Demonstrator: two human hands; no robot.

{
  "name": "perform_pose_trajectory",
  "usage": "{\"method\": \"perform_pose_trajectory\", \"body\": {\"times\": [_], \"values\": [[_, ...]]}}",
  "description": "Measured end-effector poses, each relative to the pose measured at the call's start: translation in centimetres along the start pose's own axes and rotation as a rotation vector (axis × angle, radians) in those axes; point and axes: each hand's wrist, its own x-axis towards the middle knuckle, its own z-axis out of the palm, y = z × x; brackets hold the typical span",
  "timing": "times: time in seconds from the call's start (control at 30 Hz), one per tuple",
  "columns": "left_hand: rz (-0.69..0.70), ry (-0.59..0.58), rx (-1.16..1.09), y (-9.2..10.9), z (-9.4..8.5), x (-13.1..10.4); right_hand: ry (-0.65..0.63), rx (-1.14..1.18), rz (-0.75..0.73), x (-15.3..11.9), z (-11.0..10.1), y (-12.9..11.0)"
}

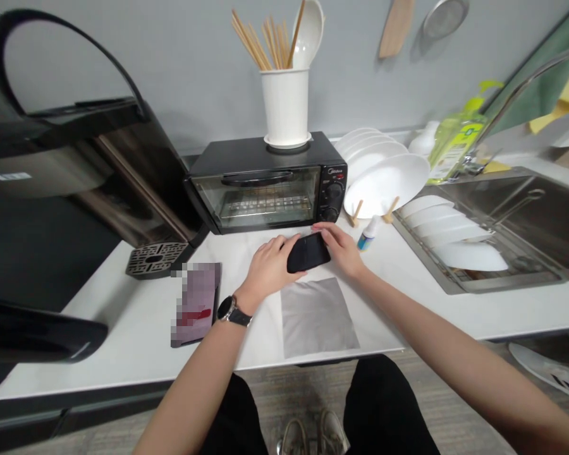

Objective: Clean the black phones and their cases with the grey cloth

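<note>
A black smartphone is held sideways between my two hands, its dark face turned up toward me. My left hand, below a wristwatch, grips the phone's left end with the thumb along its upper edge. At the other end, my right hand has its fingers closed around the corner. Just below the phone a grey cloth lies flat on the white counter. A small white spray bottle with a blue label stands beside my right hand.
Behind my hands is a black toaster oven, topped by a white utensil holder. At left are a black drinks machine and a tablet-like device. White plates and a sink with bowls are at right.
</note>
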Motion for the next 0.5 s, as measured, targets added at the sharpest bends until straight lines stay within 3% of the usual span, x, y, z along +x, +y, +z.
{"method": "perform_pose_trajectory", "body": {"times": [0.3,0.5], "values": [[0.036,0.040,0.019,0.8,-1.0,0.2,-0.144,0.564,0.349,-0.1,0.7,-0.6],[0.089,0.073,0.020,0.9,-1.2,0.1,-0.144,0.709,0.430,-0.5,0.2,-1.1]]}}
